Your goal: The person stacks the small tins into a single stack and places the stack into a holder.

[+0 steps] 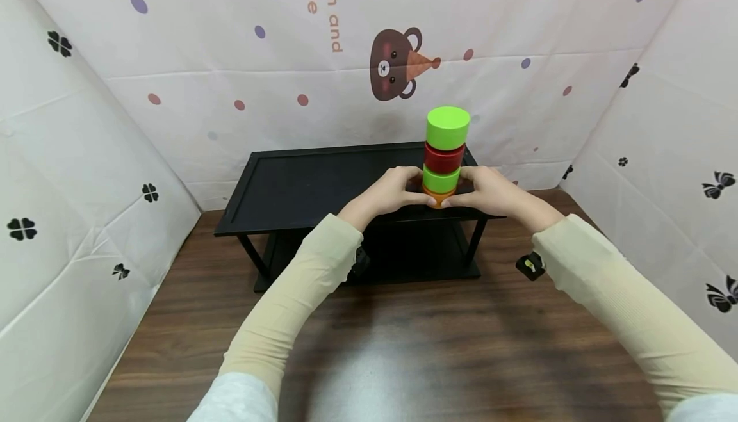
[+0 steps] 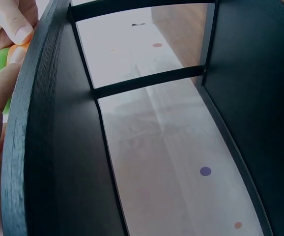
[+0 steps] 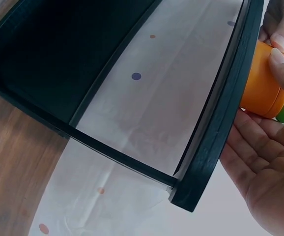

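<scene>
A stack of round cups stands at the right end of the black rack's top board (image 1: 323, 185). From the bottom up come an orange cup (image 1: 439, 200), a green cup (image 1: 441, 182), a red cup (image 1: 444, 159) and a wider bright green cup (image 1: 448, 129). My left hand (image 1: 396, 190) grips the base of the stack from the left, thumb across the front of the orange cup. From the other side my right hand (image 1: 490, 191) holds the same cup, its thumb close to the left one. In the right wrist view the orange cup (image 3: 262, 83) sits at the board's edge.
Beneath the board is the rack's lower shelf (image 1: 398, 259), with dark legs between. The rack stands on a brown wood-grain surface (image 1: 369, 351). White printed sheets (image 1: 202, 44) hang behind and on both sides. Small black wrist cameras (image 1: 530, 266) hang under the sleeves.
</scene>
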A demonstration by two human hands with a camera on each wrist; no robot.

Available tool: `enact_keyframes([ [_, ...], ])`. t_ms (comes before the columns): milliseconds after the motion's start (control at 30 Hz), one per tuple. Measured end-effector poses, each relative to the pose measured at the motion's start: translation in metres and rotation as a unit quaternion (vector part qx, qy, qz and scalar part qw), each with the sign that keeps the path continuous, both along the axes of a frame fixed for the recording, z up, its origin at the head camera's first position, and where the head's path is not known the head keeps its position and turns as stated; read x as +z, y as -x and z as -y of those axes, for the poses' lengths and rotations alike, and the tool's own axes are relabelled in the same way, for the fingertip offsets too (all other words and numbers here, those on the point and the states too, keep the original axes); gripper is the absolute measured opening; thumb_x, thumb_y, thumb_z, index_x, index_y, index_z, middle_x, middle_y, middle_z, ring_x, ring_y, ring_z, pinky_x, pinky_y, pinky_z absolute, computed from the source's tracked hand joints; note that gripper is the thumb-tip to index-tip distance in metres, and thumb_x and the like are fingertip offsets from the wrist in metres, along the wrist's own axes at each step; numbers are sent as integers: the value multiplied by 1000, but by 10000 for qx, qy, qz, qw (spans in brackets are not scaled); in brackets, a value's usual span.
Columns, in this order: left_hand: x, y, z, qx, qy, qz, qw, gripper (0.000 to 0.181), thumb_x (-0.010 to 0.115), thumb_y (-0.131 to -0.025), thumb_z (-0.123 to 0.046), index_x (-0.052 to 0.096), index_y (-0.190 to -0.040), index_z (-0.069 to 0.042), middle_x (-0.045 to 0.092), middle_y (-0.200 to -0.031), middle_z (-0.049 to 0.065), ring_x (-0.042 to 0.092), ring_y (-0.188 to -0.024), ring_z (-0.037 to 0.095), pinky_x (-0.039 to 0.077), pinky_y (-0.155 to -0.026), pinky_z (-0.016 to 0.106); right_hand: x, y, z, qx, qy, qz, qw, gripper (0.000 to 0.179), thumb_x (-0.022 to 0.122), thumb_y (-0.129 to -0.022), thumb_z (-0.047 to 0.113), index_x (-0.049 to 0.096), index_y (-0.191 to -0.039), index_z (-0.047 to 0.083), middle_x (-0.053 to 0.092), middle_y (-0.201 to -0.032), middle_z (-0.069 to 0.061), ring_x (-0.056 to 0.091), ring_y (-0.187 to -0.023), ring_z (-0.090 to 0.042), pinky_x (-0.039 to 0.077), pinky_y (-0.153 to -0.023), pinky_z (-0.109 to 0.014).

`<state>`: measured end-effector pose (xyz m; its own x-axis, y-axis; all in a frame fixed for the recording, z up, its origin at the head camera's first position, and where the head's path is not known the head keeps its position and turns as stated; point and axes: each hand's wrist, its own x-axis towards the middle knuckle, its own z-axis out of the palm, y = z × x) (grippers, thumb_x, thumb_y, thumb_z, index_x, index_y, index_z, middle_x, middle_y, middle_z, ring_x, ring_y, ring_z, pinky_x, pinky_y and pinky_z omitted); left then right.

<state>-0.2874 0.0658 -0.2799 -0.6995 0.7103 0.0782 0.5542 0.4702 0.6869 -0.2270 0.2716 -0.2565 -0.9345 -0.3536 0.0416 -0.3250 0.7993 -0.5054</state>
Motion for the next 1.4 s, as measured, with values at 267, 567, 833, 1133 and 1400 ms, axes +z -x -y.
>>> enact_keyframes([
  [267,0,2,0,29,21,-37,10000,51,68,-88,-29,53,-131,-6,59,-127,7,55,-119,18,43,-102,32,-3,4,0,-95,74,75,9999,47,69,-88,28,56,-122,-2,63,-115,-21,59,-108,-35,45,-93,-54],
  [567,-2,4,1,48,-20,-91,9999,49,67,-90,-28,53,-131,-6,59,-128,8,55,-119,18,43,-103,33,-7,7,-2,-121,138,34,9998,46,68,-88,29,57,-120,-2,64,-113,-20,60,-106,-34,46,-91,-52],
  [833,-3,3,1,37,-90,-65,9999,49,67,-90,-28,53,-131,-6,59,-127,8,56,-117,18,43,-102,32,-8,5,-2,-147,156,7,9998,44,68,-89,28,57,-119,-2,65,-112,-20,61,-105,-33,47,-91,-52],
  [1133,-5,-2,2,81,-111,-41,9999,50,67,-89,-29,53,-131,-6,59,-128,7,55,-118,19,43,-102,33,-12,1,-3,-118,108,-114,9998,46,68,-89,28,57,-121,-3,65,-113,-21,60,-108,-35,45,-93,-54],
  [1400,-1,-4,6,224,-180,-283,9992,49,67,-90,-31,54,-130,-6,59,-127,7,54,-119,20,43,-103,34,-7,-6,-5,-354,108,-246,9990,49,67,-89,32,56,-123,-2,65,-113,-19,60,-106,-33,47,-91,-52],
])
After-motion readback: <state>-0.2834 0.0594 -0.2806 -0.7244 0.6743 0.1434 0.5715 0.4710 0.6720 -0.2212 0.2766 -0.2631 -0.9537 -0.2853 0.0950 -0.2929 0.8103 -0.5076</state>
